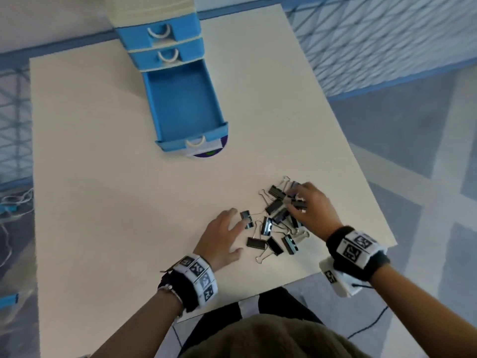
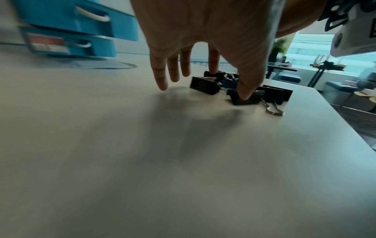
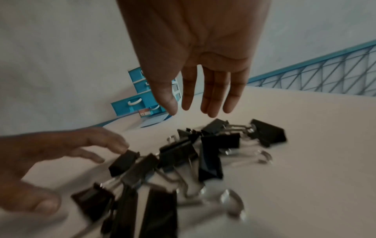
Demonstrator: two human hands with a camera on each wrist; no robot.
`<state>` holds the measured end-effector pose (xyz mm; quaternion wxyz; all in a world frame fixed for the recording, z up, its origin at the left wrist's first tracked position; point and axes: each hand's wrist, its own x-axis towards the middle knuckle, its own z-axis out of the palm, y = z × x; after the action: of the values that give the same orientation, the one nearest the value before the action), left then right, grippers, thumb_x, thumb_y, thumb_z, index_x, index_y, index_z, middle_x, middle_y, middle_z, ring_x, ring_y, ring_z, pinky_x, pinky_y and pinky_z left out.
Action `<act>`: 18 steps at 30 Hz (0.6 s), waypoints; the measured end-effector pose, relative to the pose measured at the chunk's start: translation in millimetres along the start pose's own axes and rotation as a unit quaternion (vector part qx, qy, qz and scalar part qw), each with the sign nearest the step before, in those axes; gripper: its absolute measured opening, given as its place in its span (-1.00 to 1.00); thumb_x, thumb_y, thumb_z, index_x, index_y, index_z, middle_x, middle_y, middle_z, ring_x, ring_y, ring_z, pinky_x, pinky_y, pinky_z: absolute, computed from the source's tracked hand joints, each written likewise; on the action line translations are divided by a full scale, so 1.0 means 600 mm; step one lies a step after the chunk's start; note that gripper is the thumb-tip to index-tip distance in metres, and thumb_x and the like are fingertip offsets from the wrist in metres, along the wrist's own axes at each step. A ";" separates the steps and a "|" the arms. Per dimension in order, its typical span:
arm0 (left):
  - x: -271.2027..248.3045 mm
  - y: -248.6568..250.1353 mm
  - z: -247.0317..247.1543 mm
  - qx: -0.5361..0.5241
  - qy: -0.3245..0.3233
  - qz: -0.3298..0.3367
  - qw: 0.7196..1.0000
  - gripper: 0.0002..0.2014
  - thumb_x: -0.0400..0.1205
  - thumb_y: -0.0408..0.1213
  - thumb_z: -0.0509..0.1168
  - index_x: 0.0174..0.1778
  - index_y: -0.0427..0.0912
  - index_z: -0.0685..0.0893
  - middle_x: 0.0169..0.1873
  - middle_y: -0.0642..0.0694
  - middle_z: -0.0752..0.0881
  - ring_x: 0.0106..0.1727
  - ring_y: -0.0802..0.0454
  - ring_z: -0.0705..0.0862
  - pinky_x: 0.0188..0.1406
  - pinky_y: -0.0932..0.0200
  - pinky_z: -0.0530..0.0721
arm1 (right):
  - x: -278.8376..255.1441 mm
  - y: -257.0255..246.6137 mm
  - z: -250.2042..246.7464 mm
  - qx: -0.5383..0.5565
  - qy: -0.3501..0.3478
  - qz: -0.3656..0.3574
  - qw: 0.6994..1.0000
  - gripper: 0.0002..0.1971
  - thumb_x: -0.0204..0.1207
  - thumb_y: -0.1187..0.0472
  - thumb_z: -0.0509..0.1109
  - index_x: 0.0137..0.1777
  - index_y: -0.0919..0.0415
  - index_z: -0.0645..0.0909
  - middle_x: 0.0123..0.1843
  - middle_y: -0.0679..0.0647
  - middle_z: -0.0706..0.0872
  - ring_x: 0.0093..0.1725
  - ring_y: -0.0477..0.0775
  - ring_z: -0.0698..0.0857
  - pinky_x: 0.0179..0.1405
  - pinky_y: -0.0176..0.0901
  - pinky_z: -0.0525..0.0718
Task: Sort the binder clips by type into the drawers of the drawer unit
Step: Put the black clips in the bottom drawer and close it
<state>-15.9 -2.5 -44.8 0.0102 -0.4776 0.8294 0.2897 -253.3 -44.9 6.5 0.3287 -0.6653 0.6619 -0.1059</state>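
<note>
A blue drawer unit [image 1: 160, 40] stands at the table's far side. Its bottom drawer [image 1: 180, 99] is pulled out and shows nothing inside; the two above are closed. Several black binder clips [image 1: 277, 218] with silver wire handles lie in a loose pile near the table's front right. My left hand [image 1: 236, 237] lies flat with spread fingers at the pile's left edge, its index fingertip touching one small clip [image 1: 247, 220]. In the left wrist view the thumb presses on another clip [image 2: 244, 99]. My right hand [image 3: 190, 109] hovers over the pile [image 3: 193, 157], fingers straight, holding nothing.
The white table [image 1: 129, 202] ends just right of and in front of the pile. A purple disc [image 1: 209, 154] shows under the open drawer's front. Blue mesh railing [image 1: 387, 47] runs beyond the table. Loose cables [image 1: 15, 200] lie at the far left.
</note>
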 end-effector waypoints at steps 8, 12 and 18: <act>0.051 0.042 0.012 0.070 -0.052 0.011 0.996 -0.43 0.46 0.00 0.38 0.33 -0.09 0.39 0.48 -0.26 0.27 0.50 -0.26 0.19 0.45 -0.15 0.33 | -0.050 0.049 0.025 -0.002 0.056 0.004 0.998 -0.78 0.46 0.24 0.42 0.10 0.18 0.66 0.09 0.12 0.67 0.04 0.11 0.67 -0.08 -0.19 0.58; 0.050 0.044 0.003 0.062 -0.011 -0.008 0.998 -0.60 0.42 -0.19 0.44 0.15 -0.15 0.54 0.31 -0.32 0.48 0.32 -0.28 0.45 -0.05 -0.05 0.69 | -0.049 0.052 0.027 -0.014 0.054 -0.009 0.998 -0.80 0.47 0.25 0.42 0.09 0.18 0.66 0.08 0.14 0.67 0.03 0.11 0.67 -0.13 -0.22 0.56; 0.044 0.028 -0.015 0.055 0.032 -0.075 0.995 -0.61 0.32 -0.18 0.51 0.03 -0.11 0.60 0.09 -0.34 0.59 0.12 -0.27 0.57 -0.47 0.10 0.66 | -0.035 0.041 0.024 -0.021 0.045 -0.040 0.998 -0.81 0.45 0.28 0.42 0.06 0.20 0.67 0.05 0.14 0.68 -0.01 0.12 0.68 -0.18 -0.20 0.60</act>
<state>-41.3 -21.3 -37.1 0.0315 -0.5463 0.8059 0.2261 -267.0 -18.3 -12.6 0.2801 -0.6929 0.6506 -0.1346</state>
